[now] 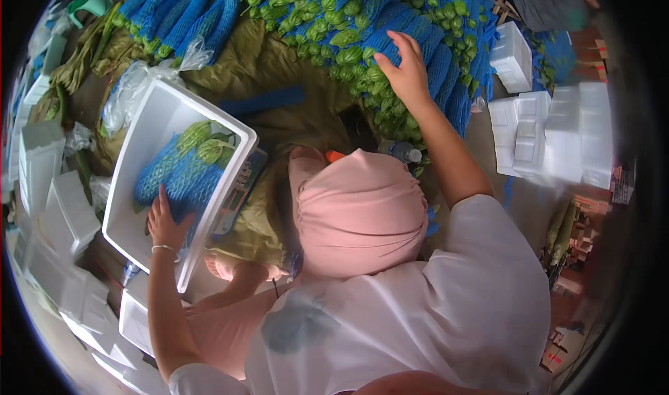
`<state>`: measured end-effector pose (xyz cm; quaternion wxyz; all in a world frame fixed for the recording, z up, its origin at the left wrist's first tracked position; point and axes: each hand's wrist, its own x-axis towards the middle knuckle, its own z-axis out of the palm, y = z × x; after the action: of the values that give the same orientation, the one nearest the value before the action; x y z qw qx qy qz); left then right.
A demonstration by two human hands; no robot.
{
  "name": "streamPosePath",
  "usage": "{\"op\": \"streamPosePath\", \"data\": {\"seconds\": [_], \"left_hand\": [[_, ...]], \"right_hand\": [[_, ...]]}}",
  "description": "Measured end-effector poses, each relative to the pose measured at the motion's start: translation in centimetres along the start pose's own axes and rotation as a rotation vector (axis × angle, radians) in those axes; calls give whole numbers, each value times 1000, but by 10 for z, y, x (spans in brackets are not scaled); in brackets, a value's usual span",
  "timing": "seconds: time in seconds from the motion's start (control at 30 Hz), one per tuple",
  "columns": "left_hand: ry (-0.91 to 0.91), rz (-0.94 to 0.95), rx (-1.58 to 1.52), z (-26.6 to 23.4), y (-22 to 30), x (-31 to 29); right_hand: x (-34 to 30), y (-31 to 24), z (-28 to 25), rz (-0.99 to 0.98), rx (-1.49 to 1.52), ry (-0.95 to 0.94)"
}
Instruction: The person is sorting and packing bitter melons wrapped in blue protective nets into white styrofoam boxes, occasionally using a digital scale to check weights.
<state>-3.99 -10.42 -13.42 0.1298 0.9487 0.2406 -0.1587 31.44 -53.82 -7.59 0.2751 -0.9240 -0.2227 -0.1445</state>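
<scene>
A white foam box [129,186] stands tilted on my left. In it lie several green, bumpy bitter gourds [198,144] in blue foam net sleeves [171,175]. My left hand [169,221] reaches inside, fingers spread and resting against the sleeved gourds without gripping one. Stretched out ahead on the right, my right hand [406,71] has its thumb and fingers apart and holds nothing. It hovers at a large heap of sleeved bitter gourds [348,36], green ends toward me; I cannot tell whether it touches any.
Under the box's right side shows a scale with keys [233,203]. Olive sheeting [244,60] covers the floor ahead. White foam boxes [585,133] are stacked at right, and more boxes [70,214] stand at left. A clear bottle [404,151] lies beyond my knee; plastic bags [132,92] lie behind the box.
</scene>
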Motion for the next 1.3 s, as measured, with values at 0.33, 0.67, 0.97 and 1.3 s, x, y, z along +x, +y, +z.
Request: {"op": "streamPosePath", "data": {"seconds": [0.33,0.67,0.97,1.3], "left_hand": [[39,-27,-17,9,2,1],[-14,-37,-27,3,2,12],[69,49,-125,2,7,-9],[133,32,-127,-26,33,17]], "right_hand": [[-78,151,-24,1080,-223,-505],[-53,132,-11,1291,-122,-415],[-76,137,-85,1237,599,209],[-40,-35,-110,604,988,-290]]}}
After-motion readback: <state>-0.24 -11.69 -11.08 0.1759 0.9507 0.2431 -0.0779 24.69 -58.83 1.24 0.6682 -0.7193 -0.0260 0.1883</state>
